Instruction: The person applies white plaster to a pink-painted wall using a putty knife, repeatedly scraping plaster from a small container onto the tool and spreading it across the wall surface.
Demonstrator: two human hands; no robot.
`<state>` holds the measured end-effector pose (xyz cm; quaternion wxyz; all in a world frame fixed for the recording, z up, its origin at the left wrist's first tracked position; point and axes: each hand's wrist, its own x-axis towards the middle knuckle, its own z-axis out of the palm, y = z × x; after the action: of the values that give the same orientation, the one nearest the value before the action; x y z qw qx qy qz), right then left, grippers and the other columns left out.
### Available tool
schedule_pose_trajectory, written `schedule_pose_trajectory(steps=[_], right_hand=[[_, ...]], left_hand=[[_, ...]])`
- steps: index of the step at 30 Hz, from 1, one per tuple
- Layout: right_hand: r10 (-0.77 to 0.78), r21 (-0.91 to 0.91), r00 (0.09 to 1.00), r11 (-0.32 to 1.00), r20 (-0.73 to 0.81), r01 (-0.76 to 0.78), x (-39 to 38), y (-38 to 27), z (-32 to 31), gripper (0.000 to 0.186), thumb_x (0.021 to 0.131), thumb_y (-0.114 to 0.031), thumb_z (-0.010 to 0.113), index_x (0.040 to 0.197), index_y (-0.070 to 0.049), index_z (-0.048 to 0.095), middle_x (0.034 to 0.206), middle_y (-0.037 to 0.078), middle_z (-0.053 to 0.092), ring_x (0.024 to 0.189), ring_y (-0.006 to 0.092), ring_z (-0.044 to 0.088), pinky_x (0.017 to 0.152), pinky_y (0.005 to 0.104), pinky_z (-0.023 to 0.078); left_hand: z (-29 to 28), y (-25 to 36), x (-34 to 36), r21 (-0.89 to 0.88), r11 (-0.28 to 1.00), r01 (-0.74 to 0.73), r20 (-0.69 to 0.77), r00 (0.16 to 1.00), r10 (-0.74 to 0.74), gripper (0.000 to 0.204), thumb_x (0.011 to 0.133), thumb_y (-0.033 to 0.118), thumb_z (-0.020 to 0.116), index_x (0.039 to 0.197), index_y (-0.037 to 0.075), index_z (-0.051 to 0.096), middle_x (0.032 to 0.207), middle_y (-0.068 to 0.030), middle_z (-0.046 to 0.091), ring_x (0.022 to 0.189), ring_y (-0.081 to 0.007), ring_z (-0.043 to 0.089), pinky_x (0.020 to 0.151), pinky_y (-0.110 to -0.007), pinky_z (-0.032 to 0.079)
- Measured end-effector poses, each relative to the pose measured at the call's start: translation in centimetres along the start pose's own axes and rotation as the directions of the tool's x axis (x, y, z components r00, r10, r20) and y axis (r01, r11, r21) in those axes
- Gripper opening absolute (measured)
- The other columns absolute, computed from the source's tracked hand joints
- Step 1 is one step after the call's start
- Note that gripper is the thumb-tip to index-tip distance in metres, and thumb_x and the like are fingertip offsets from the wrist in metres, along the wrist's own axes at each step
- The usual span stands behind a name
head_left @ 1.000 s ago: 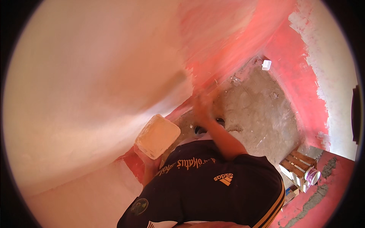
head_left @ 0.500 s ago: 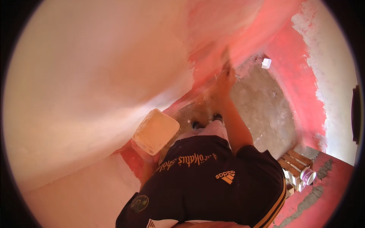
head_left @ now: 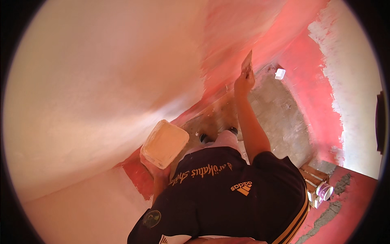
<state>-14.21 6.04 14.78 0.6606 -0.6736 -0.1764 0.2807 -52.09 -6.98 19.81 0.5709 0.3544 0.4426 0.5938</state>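
My right hand (head_left: 244, 84), at the end of a stretched arm, is closed around a putty knife (head_left: 247, 61). The blade points up along the pink-red part of the wall (head_left: 227, 53); whether it touches the surface I cannot tell. Lower left, my left hand (head_left: 156, 166) grips a pale square tub (head_left: 165, 143) with rounded corners from its near side. The tub's broad face is toward me, and most of the left fingers are hidden behind it. Smooth pale coating (head_left: 113, 73) covers the wall left of the pink-red area.
A small white container (head_left: 280, 74) lies on the stained floor (head_left: 280, 114) by the far corner. Behind my right side stand a wooden crate (head_left: 313, 175) and a white-and-purple bucket (head_left: 325, 191). The right wall (head_left: 329, 101) is partly pink, partly pale. My feet (head_left: 219, 134) are close to the wall's base.
The putty knife, blurred by motion before, now shows sharply and sits slightly further right. The tub in my left hand has shifted a little left and down, and the whole view has moved slightly.
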Motion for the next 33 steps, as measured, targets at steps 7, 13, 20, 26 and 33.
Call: schedule_pose_trajectory(steps=[7, 13, 20, 26, 33], right_hand=[[-0.384, -0.411, 0.901, 0.802, 0.202, 0.434, -11.4, 6.5, 5.5, 0.041, 0.098, -0.021, 0.061, 0.133, 0.0, 0.061, 0.122, 0.025, 0.066, 0.109, 0.0361, 0.064, 0.098, 0.0402, 0.049], [-0.494, -0.239, 0.833, 0.865, -0.25, 0.441, 6.7, 1.9, -5.3, 0.028, 0.106, -0.018, 0.047, 0.098, 0.002, 0.066, 0.087, 0.011, 0.065, 0.08, 0.0185, 0.058, 0.07, 0.0406, 0.046], [-0.521, -0.192, 0.84, 0.849, -0.152, 0.492, 16.1, -9.4, -4.6, 0.027, 0.1, -0.01, 0.051, 0.117, 0.003, 0.066, 0.09, 0.017, 0.069, 0.082, 0.0263, 0.064, 0.075, 0.0387, 0.051], [-0.658, 0.01, 0.574, 0.662, 0.488, 0.75, 0.5, -3.1, -3.9, 0.046, 0.106, -0.024, 0.045, 0.147, -0.003, 0.048, 0.119, 0.02, 0.069, 0.107, 0.0345, 0.066, 0.099, 0.0401, 0.05], [-0.357, -0.126, 0.934, 0.928, -0.022, 0.351, 18.1, -10.7, -9.6, 0.03, 0.103, -0.022, 0.055, 0.114, 0.002, 0.068, 0.084, 0.01, 0.066, 0.077, 0.016, 0.06, 0.07, 0.0349, 0.049]], left_hand=[[0.9, 0.7, -0.5, 0.536, 0.799, -0.272, 0.276, 0.951, 0.139, 0.098, 0.076, 0.014, 0.086, 0.148, 0.001, 0.019, 0.14, -0.0127, 0.045, 0.124, -0.0205, 0.052, 0.1, -0.037, 0.047], [4.8, 1.4, -2.3, 0.535, 0.74, -0.407, 0.113, 0.903, 0.416, 0.08, 0.085, 0.021, 0.08, 0.144, 0.001, 0.031, 0.132, -0.0127, 0.052, 0.122, -0.0212, 0.053, 0.105, -0.04, 0.044], [11.0, 1.0, -2.1, -0.423, 0.901, 0.099, -0.116, 0.98, -0.162, 0.065, 0.102, 0.058, 0.03, 0.14, 0.008, 0.049, 0.138, -0.0095, 0.057, 0.126, -0.0281, 0.056, 0.105, -0.044, 0.049], [13.1, -4.4, -2.1, -0.37, 0.923, 0.103, -0.083, 0.986, -0.143, 0.069, 0.102, 0.059, 0.031, 0.143, 0.007, 0.047, 0.143, -0.0107, 0.055, 0.13, -0.0289, 0.054, 0.106, -0.043, 0.048], [16.4, -7.0, -3.1, -0.449, 0.881, 0.151, -0.134, 0.963, -0.233, 0.068, 0.102, 0.057, 0.032, 0.14, 0.004, 0.05, 0.14, -0.0113, 0.057, 0.129, -0.0289, 0.055, 0.107, -0.043, 0.047]])
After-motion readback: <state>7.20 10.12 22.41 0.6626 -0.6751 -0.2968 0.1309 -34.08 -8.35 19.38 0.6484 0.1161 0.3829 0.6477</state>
